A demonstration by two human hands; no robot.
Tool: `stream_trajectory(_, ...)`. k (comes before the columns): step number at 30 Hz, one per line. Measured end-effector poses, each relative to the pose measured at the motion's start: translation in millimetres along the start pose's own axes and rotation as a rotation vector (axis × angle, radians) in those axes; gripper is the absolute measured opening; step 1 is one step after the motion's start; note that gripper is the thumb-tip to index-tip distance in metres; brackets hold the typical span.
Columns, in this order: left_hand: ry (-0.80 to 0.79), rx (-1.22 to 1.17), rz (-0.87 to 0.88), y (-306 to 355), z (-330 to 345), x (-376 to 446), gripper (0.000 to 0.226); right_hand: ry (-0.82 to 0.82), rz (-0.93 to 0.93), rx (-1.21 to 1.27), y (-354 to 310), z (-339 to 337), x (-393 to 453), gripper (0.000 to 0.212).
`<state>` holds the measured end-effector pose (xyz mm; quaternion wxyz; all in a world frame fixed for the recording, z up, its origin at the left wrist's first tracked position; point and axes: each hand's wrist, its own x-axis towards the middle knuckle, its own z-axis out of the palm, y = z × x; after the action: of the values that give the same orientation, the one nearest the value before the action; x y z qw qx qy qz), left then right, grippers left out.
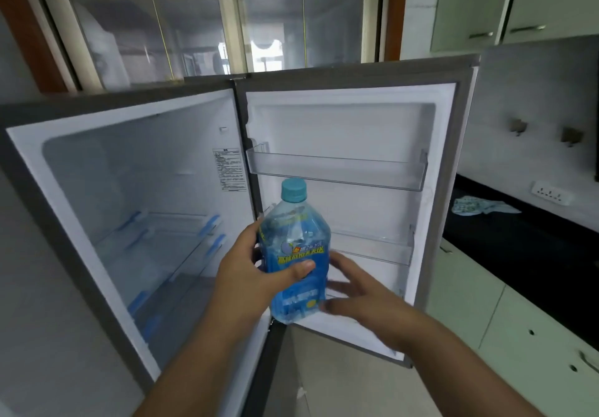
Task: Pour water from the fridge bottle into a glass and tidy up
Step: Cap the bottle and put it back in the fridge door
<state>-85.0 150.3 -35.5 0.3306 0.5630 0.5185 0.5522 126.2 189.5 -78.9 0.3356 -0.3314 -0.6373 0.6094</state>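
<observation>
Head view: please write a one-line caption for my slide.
Left hand grips a capped blue-labelled water bottle before the open fridge door; right hand open beside it.

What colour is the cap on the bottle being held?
The cap is teal, a light blue-green, seen clearly in the head view.

The right hand [353,290] is motion-blurred, so whether its fingers touch the bottle [296,254] cannot be told. The left hand [256,274] hides the bottle's left side, and the label's print is too blurred to read. The sticker [228,170] inside the fridge [136,170] is too small to read. The picture's lower edge cuts off both forearms.
</observation>
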Motion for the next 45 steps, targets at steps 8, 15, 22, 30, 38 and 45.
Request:
stream_trajectory(8, -0.101, -0.026, 0.025, 1, -10, 2, 0.076, 0.074, -0.031, 0.245, 1, 33, 11, 0.073)
stream_trajectory(15, -0.084, 0.021, 0.1, 4, -13, 26, 0.09, 0.326, -0.106, 0.15, 6, 27, 23, 0.075)
stream_trajectory(22, 0.095, -0.087, -0.081, -4, 2, 80, 0.065, 0.531, -0.3, -0.437, -7, -37, 69, 0.079)
stream_trajectory(30, 0.351, -0.254, -0.213, -51, 10, 147, 0.018, 0.582, -0.392, -1.004, 7, -85, 126, 0.085)
stream_trajectory(38, 0.388, -0.09, -0.228, -112, 17, 191, 0.006, 0.553, -0.33, -1.114, 22, -107, 162, 0.091)
stream_trajectory(45, 0.309, 0.343, -0.129, -126, 12, 235, 0.026, 0.533, -0.2, -0.958, 28, -119, 189, 0.078)
